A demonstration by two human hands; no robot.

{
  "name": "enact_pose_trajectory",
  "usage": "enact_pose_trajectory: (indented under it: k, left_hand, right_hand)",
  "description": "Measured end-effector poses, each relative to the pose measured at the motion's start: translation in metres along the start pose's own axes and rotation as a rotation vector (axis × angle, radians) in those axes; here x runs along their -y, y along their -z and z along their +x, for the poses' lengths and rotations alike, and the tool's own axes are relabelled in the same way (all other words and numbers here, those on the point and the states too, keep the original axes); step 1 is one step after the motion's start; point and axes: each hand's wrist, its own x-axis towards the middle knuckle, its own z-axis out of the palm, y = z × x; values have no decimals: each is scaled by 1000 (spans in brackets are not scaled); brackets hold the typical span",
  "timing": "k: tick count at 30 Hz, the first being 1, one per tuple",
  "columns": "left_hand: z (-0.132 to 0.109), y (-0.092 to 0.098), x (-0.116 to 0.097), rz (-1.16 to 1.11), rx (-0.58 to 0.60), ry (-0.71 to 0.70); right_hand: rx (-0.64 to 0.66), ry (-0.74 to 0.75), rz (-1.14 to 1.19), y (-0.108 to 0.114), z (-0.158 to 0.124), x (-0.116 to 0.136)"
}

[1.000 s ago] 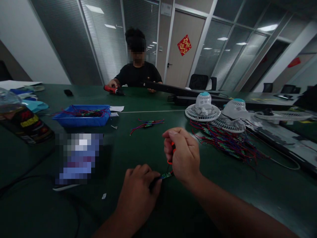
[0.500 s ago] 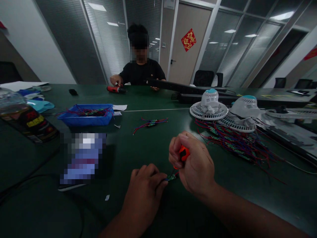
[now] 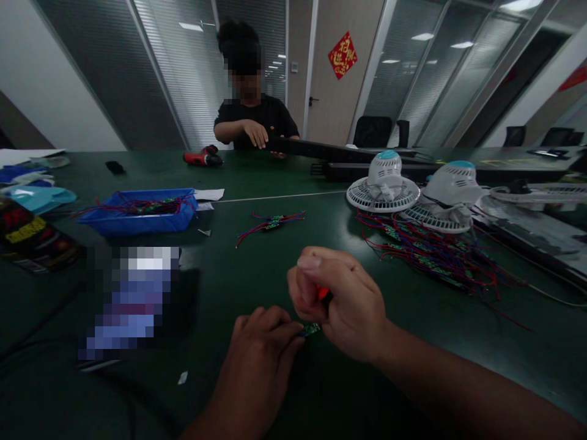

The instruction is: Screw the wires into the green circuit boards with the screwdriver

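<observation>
My left hand (image 3: 259, 360) rests on the dark green table (image 3: 238, 275) with its fingers pinched on a small green circuit board (image 3: 310, 330). My right hand (image 3: 337, 299) is fisted round an orange-handled tool (image 3: 322, 293) held upright just above that board. Only a sliver of the orange handle shows between the fingers; the tool's tip is hidden.
A wired board (image 3: 270, 223) lies mid-table. A blue tray (image 3: 137, 217) of wired boards is at the left, a tangle of red and blue wires (image 3: 435, 256) and two white fans (image 3: 385, 183) at the right. A person (image 3: 250, 116) sits opposite beside a red power screwdriver (image 3: 202, 157).
My right hand has closed further over the orange handle and shifted slightly left. The person opposite has let go of the red screwdriver and moved that hand to the long black bar.
</observation>
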Motion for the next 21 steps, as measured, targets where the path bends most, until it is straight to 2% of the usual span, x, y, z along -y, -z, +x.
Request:
enact_pose_trajectory:
  k: [2, 5, 8, 10, 14, 16, 18, 21]
  left_hand:
    - [0, -1, 1, 3, -1, -9]
    - [-1, -2, 2, 9, -22, -13]
    - [-2, -3, 2, 21, -62, -17]
    - [-2, -3, 2, 22, -75, -21]
    - [-2, -2, 2, 18, -75, -12]
    - [-2, -2, 2, 17, -77, -11]
    - [-2, -1, 1, 17, -70, -9]
    - [-2, -1, 0, 19, -65, -4]
  right_hand:
    - [52, 5, 8, 3, 1, -1]
    - [64, 24, -10, 6, 4, -2]
    - [90, -32, -157, 8, 5, 4]
    - [112, 2, -436, 9, 4, 14]
    - [62, 256, -1272, 12, -1, 37]
    - [-8, 220, -1570, 13, -4, 47]
    - [-49, 139, -1711, 14, -7, 53]
    - [-71, 81, -1793, 13, -10, 56]
